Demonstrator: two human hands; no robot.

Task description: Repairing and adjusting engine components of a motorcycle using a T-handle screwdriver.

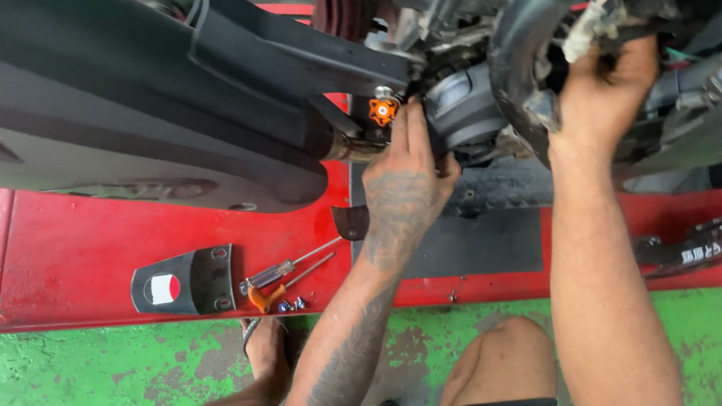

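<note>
Green, scuffed concrete floor (67, 389) ran below a red metal lift platform (81, 251), where a black reflector bracket (185, 282) and two screwdrivers (285, 278) lay clear of the work. Further right, the left hand (403, 187) pressed extended fingers against the grey metal engine casing (461, 109) by an orange bolt cap (383, 111); it looked heavy, rigid, probably greasy. The right hand (605, 89) curled around wiring inside the cramped black plastic fender (512, 45), sharp-edged there.
</note>
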